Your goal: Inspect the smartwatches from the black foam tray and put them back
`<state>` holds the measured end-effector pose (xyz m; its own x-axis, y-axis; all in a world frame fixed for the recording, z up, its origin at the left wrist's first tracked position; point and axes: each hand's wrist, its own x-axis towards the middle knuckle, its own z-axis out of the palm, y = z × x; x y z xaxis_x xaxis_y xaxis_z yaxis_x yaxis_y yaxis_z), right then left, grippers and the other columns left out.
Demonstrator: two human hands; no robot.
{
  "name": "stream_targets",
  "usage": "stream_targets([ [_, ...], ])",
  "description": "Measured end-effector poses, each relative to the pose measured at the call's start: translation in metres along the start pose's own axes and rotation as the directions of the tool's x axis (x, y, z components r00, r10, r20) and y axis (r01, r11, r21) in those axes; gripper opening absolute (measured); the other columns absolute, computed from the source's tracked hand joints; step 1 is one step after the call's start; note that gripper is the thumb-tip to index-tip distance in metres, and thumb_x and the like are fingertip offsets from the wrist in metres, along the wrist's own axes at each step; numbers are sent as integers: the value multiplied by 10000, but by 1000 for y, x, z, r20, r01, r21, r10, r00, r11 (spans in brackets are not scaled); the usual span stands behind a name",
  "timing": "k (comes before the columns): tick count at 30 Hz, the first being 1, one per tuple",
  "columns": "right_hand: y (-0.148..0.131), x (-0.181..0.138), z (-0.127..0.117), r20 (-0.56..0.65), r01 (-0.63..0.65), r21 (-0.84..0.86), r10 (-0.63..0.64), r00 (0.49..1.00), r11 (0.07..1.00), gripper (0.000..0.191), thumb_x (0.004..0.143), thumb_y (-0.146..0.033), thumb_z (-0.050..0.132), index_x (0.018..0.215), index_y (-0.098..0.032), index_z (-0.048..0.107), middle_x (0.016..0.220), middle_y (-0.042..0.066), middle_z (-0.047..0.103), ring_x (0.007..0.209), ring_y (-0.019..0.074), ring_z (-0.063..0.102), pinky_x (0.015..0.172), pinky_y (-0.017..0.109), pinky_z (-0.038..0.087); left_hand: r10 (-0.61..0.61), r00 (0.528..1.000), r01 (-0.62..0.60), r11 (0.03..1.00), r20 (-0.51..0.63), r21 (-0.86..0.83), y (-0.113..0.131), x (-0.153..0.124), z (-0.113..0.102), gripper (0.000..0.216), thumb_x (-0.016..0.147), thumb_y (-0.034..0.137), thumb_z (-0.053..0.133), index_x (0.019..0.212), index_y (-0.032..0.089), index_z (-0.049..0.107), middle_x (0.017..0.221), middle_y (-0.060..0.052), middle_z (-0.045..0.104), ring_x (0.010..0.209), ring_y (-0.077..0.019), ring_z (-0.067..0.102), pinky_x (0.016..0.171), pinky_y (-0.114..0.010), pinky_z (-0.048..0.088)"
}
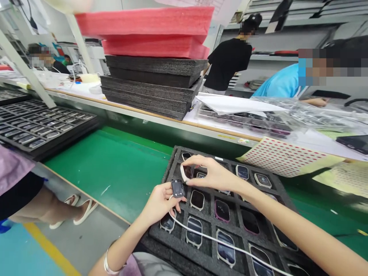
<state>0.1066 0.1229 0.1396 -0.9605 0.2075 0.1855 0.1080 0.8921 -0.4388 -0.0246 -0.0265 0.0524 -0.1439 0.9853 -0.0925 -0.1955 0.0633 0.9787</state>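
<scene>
Left hand (161,201), mid-frame just left of centre, is closed: thumb and curled fingers pinch a small black rectangular module (177,188), held upright over the left edge of the black foam compartment tray (169,174). The forearm comes in from the bottom edge, with a silver bracelet (110,264) on the wrist. A thin white cable (218,240) leaves from under this hand and crosses the tray toward the lower right. Right hand (214,174), palm down with its arm coming in from the lower right, grips a white-rimmed smartwatch case with a dark screen (186,172) between thumb and index finger. The case sits just above and to the right of the module; cannot tell if they touch. The tray pockets hold more watch cases, screens up, and any marking on them is too small to read. The tray sits on a green worktop (115,168). At right of centre is a sheet of red dot stickers (284,157), its print unreadable. At upper centre, dark grey foam sheets (152,84) are stacked under pink foam sheets (146,30). A second black tray of parts (43,126) is at upper left. There is a co-worker in a blue shirt (278,84) at upper right, a person in a black shirt (230,61) behind, and a sandalled foot (83,209) at lower left.
</scene>
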Motion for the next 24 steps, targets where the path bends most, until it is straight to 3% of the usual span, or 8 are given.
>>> stream_targets([
  [3, -18, -14, 9, 9, 85, 124, -87, 996, 989, 398, 742, -249, 739, 1112, -181, 606, 1089, 77, 618, 1015, 222, 574, 903, 358, 461, 1, 1000, -2, 1000, 7, 20, 1, 0, 1, 204, 707, 227, 672, 867, 119, 606, 661, -31, 659, 468, -108, 592, 377, -160, 447],
  [8, -23, -22, 32, -18, 156, 53, -156, 988, 986, 347, 856, -239, 631, 1189, -183, 554, 1171, 104, 588, 1082, 225, 533, 943, 382, 449, -1, 1000, 1, 1000, 9, 19, 1, -2, 1, 208, 713, 164, 634, 914, 126, 597, 630, 6, 607, 483, -101, 589, 394, -154, 460],
  [14, -24, -22, 40, 3, 222, -46, -222, 975, 974, 309, 892, -243, 587, 1189, -168, 547, 1161, 105, 614, 1052, 255, 521, 903, 418, 438, 24, 999, -25, 1000, 36, 8, 1, -6, -1, 214, 709, 92, 600, 922, 116, 605, 586, 22, 589, 474, -88, 570, 383, -134, 447],
  [24, -25, -24, 45, -59, 168, 130, -162, 985, 977, 318, 892, -324, 585, 1165, -163, 556, 1106, 89, 620, 997, 229, 499, 880, 370, 455, 12, 999, -11, 1000, 38, -28, -4, -9, -6, 145, 717, 112, 661, 844, 119, 593, 607, 4, 625, 498, -97, 600, 401, -132, 460],
])
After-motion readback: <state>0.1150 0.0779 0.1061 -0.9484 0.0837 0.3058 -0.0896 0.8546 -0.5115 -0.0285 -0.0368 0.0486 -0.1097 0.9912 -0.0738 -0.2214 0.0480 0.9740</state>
